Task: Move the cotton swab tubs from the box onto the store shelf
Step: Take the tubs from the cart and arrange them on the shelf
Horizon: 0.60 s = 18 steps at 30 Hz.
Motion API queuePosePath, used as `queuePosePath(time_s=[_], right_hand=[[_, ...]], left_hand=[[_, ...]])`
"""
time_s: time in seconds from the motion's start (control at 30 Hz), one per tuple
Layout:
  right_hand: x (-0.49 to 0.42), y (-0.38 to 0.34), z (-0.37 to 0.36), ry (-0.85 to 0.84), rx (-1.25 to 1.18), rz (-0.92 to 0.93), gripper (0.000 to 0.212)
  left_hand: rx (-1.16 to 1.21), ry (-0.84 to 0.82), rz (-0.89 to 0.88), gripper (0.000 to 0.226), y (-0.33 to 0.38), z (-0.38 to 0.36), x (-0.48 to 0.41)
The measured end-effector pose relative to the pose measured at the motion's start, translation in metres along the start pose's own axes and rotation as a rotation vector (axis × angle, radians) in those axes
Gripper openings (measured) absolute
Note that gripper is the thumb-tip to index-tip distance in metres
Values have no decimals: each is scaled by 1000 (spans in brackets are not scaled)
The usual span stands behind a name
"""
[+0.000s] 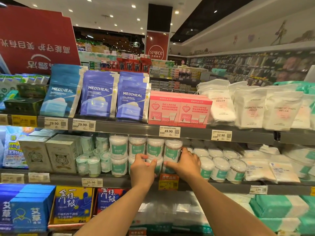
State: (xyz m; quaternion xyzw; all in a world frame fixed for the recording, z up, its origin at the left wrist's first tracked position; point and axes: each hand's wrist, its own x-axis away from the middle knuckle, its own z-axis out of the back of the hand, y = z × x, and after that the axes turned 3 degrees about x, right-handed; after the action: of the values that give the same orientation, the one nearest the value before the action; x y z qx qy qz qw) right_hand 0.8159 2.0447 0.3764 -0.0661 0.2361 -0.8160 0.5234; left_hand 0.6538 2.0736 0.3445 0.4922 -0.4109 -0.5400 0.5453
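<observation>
- The cotton swab tubs stand two high at the front edge of the middle shelf. Their labels face out so shoppers can read them.
- The left hand has its fingers curled round a bottom tub, likely to set it straight in its row.
- The right hand wraps its thumb and fingers round the next tub. Its fingertips touch the tub on top, maybe to stop the stack tipping.
- The hands work close together, so the stacks sit snug.
- The box is not in view.
</observation>
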Motion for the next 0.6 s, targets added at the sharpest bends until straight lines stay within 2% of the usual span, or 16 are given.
queuePosePath(time_s=[0.3,0.43,0.6], right_hand=[[2,0,2,9,3,-19,79],[14,2,8,62,-79,-18,87],[50,23,18,233,-245,-70,61]], left_hand=[[-35,-7,-18,19,3,6,4],[-101,-26,-75,17,8,7,10],[-114,-150,-164,12,25,-9,37]])
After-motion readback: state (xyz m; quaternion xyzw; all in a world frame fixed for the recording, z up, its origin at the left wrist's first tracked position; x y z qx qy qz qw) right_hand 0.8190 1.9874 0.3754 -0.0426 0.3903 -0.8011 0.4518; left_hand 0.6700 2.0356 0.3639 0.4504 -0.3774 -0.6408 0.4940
